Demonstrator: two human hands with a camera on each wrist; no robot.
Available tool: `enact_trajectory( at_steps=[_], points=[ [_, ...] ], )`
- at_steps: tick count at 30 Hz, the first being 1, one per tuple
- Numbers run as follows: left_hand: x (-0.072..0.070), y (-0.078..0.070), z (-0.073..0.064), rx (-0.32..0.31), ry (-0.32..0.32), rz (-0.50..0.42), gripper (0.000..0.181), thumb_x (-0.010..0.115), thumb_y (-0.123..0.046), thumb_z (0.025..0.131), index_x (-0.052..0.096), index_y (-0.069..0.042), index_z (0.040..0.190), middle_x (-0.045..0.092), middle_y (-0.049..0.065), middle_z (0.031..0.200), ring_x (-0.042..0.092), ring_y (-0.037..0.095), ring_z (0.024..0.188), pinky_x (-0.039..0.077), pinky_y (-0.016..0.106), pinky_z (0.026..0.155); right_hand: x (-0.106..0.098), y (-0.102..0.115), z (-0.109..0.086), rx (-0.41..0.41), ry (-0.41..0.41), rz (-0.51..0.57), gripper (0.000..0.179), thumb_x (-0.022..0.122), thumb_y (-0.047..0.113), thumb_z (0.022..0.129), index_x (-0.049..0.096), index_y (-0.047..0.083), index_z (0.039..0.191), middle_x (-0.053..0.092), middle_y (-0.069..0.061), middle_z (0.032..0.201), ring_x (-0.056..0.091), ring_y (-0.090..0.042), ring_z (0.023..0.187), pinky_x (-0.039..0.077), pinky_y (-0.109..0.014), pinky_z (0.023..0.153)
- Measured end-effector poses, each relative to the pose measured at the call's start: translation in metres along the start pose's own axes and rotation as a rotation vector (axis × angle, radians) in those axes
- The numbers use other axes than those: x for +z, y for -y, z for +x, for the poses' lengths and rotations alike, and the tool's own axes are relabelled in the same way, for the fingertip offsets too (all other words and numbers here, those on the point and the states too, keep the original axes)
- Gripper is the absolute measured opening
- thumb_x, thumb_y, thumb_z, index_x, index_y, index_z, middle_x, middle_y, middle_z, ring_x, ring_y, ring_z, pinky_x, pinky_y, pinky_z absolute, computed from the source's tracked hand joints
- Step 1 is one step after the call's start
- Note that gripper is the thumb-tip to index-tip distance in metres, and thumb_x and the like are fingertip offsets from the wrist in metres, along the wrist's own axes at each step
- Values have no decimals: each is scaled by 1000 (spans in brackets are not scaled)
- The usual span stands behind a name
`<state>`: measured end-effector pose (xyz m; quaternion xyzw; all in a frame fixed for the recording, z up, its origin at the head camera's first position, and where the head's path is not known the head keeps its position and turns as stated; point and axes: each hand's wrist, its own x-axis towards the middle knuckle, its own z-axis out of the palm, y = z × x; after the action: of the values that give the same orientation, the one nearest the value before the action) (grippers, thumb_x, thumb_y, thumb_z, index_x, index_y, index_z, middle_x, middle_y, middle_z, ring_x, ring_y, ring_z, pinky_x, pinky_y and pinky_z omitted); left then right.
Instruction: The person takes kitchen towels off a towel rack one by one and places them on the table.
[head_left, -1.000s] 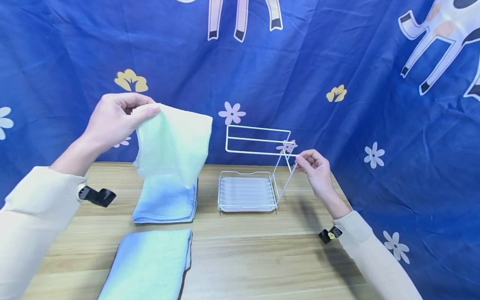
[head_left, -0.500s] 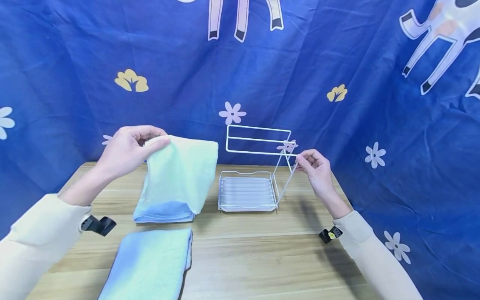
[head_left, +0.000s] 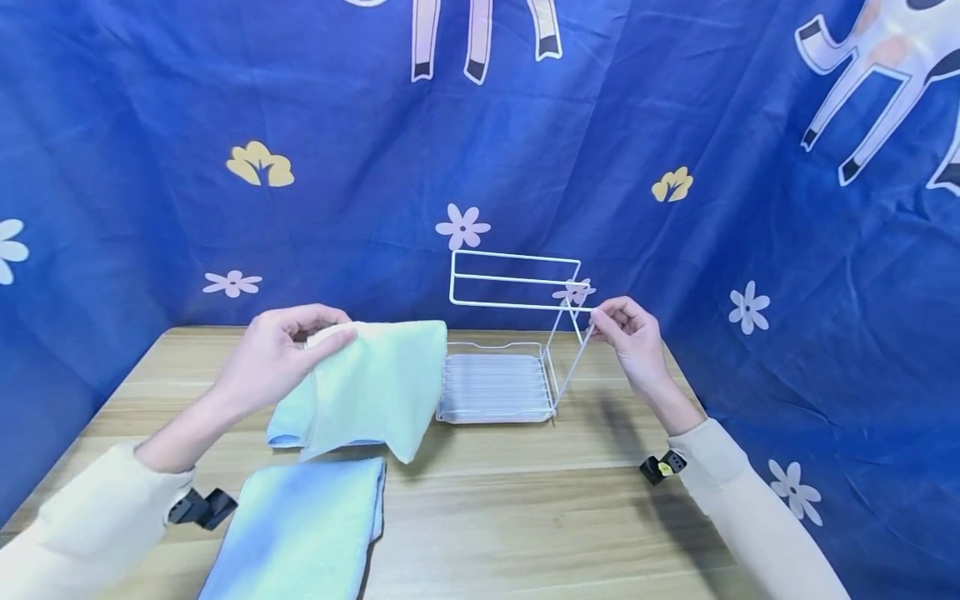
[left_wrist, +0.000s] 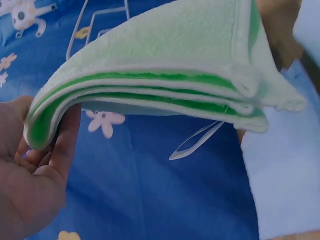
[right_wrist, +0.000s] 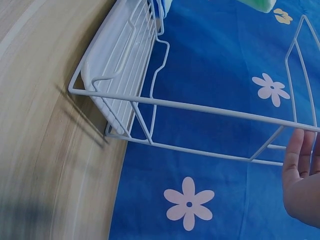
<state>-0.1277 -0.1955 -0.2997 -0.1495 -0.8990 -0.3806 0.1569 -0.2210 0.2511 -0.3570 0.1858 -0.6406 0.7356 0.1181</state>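
My left hand [head_left: 288,354] pinches a folded pale green towel [head_left: 382,379] by its upper left corner. The towel hangs in the air over a folded blue towel [head_left: 288,421] and partly hides it. Its stacked layers, with brighter green inside the folds, show in the left wrist view, where the towel [left_wrist: 165,50] droops from my fingers. On the right, my right hand [head_left: 632,337] grips the upper corner of a white wire rack [head_left: 517,306]. The rack stands on the table with a white tray [head_left: 495,387] in its base. In the right wrist view my fingers touch the rack's wire [right_wrist: 215,109].
Another folded light blue towel [head_left: 300,525] lies on the wooden table [head_left: 510,517], nearer the front. A blue curtain [head_left: 360,167] with printed flowers and animals hangs behind the table and along its right side.
My left hand has come down and slightly to the right, bringing the green towel lower, its right edge now overlapping the tray's left side. My right hand keeps its grip on the rack.
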Motion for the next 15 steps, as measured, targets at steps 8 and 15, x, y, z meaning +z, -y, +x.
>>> enact_trajectory(
  at_steps=[8, 15],
  points=[
    [32, -10, -15, 45, 30, -39, 8, 73, -25, 101, 80, -21, 104, 80, 0, 99, 54, 5, 69, 41, 22, 61, -1, 1, -1, 8, 8, -14, 16, 67, 0, 101, 69, 14, 96, 73, -1, 84, 73, -8, 74, 63, -26, 74],
    [55, -16, -23, 6, 111, -101, 8, 75, -27, 100, 81, -23, 103, 81, -4, 104, 66, 2, 89, 50, 22, 79, -1, 2, 0, 22, 11, -33, 18, 65, 0, 101, 69, 17, 96, 73, 3, 84, 72, -7, 75, 63, -24, 74]
  ],
)
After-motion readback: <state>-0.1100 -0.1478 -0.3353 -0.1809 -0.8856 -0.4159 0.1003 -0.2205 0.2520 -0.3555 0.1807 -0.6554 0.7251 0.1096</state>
